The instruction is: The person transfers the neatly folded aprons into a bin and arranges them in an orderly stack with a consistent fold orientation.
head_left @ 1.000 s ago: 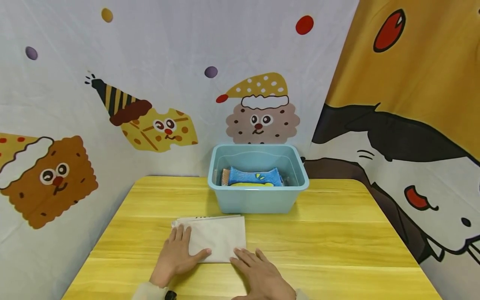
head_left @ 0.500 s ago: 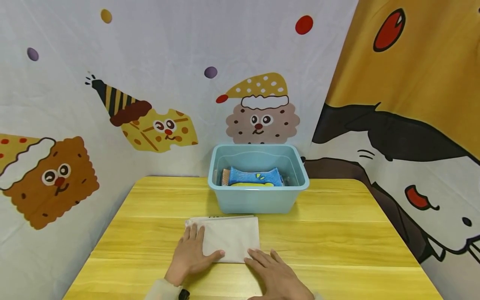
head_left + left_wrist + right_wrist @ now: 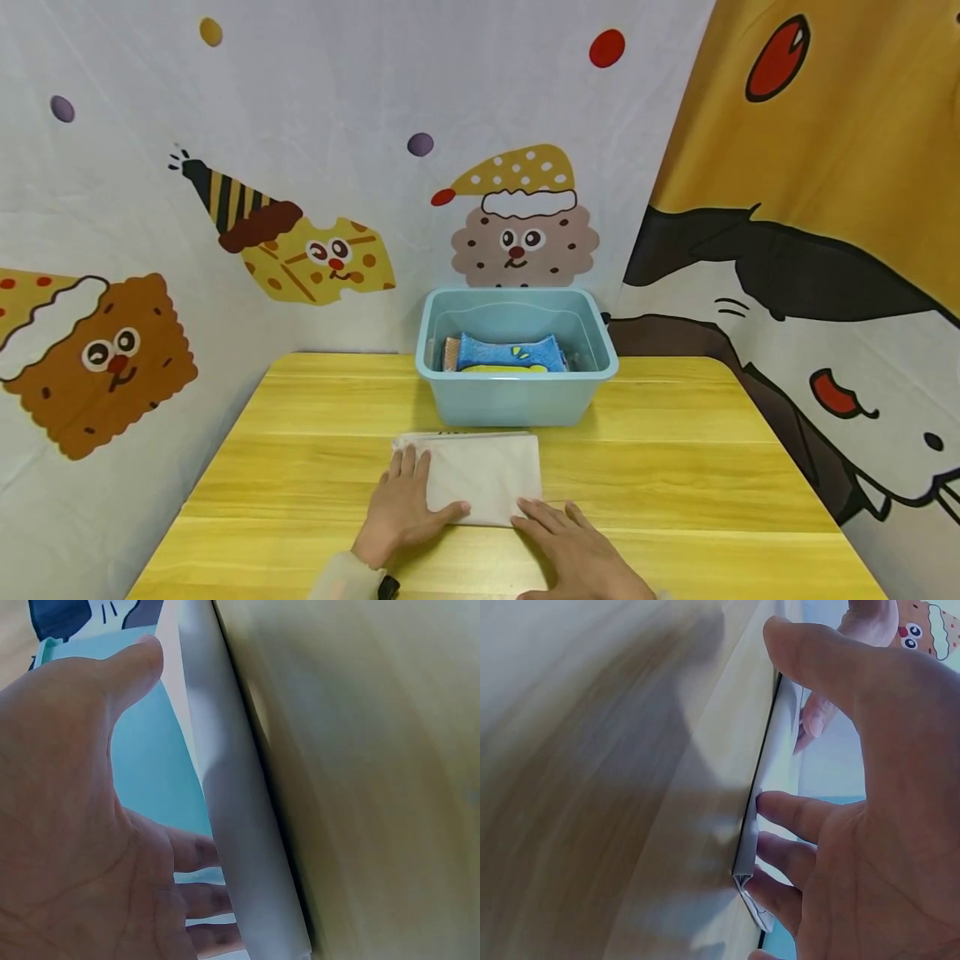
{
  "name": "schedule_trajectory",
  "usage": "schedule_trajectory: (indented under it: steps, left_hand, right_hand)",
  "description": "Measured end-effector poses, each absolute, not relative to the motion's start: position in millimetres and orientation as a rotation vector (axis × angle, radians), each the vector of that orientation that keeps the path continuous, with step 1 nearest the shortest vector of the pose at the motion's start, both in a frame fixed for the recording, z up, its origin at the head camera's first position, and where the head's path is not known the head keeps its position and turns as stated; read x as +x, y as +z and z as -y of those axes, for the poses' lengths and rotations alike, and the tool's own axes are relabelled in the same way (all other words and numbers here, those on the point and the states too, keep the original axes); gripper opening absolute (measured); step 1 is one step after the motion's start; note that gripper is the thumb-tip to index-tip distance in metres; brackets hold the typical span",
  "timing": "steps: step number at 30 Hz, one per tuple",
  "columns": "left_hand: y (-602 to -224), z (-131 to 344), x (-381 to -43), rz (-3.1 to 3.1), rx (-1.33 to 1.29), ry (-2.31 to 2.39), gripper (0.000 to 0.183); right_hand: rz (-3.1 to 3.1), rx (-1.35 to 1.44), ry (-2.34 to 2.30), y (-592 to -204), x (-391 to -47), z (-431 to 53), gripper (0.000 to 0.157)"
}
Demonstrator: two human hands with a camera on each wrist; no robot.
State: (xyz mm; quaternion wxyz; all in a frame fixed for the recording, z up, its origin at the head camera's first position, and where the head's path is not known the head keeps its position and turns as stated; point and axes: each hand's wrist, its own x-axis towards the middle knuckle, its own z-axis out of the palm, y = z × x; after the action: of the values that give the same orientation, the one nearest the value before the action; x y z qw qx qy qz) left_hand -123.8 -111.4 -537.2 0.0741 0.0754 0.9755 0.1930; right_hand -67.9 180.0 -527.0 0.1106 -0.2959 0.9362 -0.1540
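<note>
A folded off-white cloth lies flat on the wooden table, with a bit of dark print along its far edge. My left hand rests on its left side, fingers spread and straight, thumb along the near edge. At the near right corner, my right hand touches the cloth with its outstretched fingertips. In the left wrist view the thick folded edge of the cloth runs past the fingers. The right wrist view shows several layers at the cloth's corner, with the fingertips against its top.
Behind the cloth stands a light blue plastic bin near the table's back edge. Inside it lie a blue packet, something yellow and a brownish item. A cartoon-printed curtain hangs around the table.
Both hands have slid the folded cloth to the right across the table, keeping the same spread pose. The bin and its contents stay where they were.
</note>
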Motion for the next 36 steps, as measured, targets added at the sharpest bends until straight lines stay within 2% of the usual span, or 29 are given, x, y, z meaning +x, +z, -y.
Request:
schedule_trajectory:
  steps: [12, 17, 21, 26, 31, 36]
  left_hand:
    - [-535, 104, -125, -2.865, 0.327, 0.593, 0.105]
    - [-533, 111, -127, -2.829, 0.384, 0.623, 0.097]
    - [-532, 118, -129, -2.817, 0.423, 0.686, 0.090]
    - [-535, 127, -135, -2.885, 0.456, 0.871, 0.063]
    - [-534, 133, -141, -2.942, 0.390, 1.077, 0.039]
    - [-529, 140, -144, -2.925, 0.290, 1.226, 0.045]
  right_hand:
    - [-2.715, -0.783, -0.431, -519, -69, -191, 0.090]
    - [-2.715, -0.772, -0.444, -512, -71, -189, 0.075]
    - [-2.710, -0.788, -0.493, -509, -79, -189, 0.056]
    - [-2.721, -0.836, -0.670, -506, -97, -194, 0.040]
    - [-2.705, -0.742, -0.886, -505, -116, -201, 0.046]
    - [-2.641, -0.547, -1.102, -506, -127, -207, 0.066]
